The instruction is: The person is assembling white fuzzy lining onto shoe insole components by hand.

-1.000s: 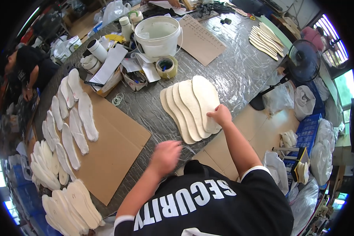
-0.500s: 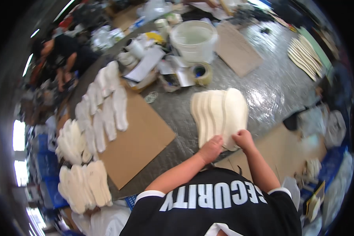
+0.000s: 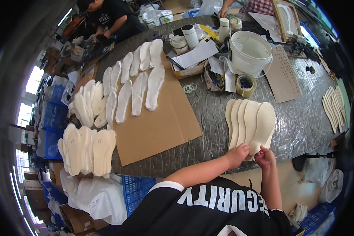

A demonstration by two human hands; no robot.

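Observation:
A fanned stack of cream insoles (image 3: 244,122) lies on the dark, film-covered table in front of me. My left hand (image 3: 237,155) is closed at the near end of the stack, its fingertips pressed onto the insoles. Beside it, my right hand (image 3: 265,157) pinches the near end of the rightmost insole (image 3: 264,122), thumb uppermost. That insole's near tip appears slightly bent between my hands. The undersides of the insoles and some of my fingers are hidden.
White fuzzy insoles (image 3: 124,101) lie in rows on and beside a cardboard sheet (image 3: 173,122). More insole piles (image 3: 100,151) sit at left. A white bucket (image 3: 249,59), tape roll (image 3: 246,85) and cardboard piece (image 3: 284,78) stand farther back. Co-workers are across the table.
The whole view has swung, so the table and stack sit farther right in the picture. My right hand has turned from a fist into a pinch at the insole's end.

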